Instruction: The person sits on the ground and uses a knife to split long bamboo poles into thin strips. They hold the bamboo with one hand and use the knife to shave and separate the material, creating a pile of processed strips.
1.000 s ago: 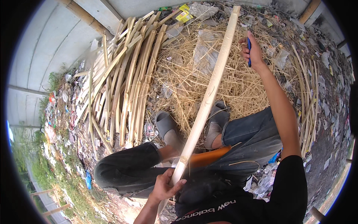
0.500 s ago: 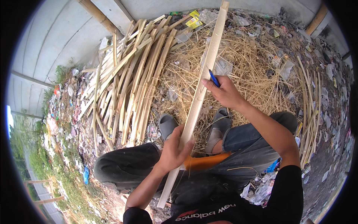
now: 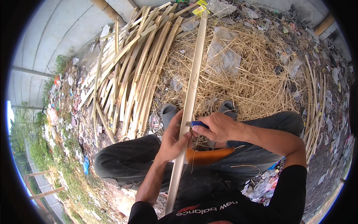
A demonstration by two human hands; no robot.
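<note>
A long pale bamboo strip (image 3: 195,69) slants up and away from my lap, its near end beside my shirt. My left hand (image 3: 171,141) is closed round its lower part, thumb across the near face. My right hand (image 3: 220,127) grips a knife with a blue handle (image 3: 200,124). The short blade lies across the strip just above my left thumb, and my right fingertips are close to the strip's edge. Under the strip, an orange piece (image 3: 209,155) of unclear kind rests across my lap.
A pile of split bamboo strips (image 3: 140,71) lies at the left, with thin shavings (image 3: 257,74) heaped ahead. More slender strips (image 3: 315,108) lie at the right. Litter covers the ground, and a pale panel wall (image 3: 48,41) stands behind the pile.
My right hand has come down and toward me along the strip, bringing the knife blade beside my left hand. The strip's far end has shifted left and lower; my left hand still grips it.
</note>
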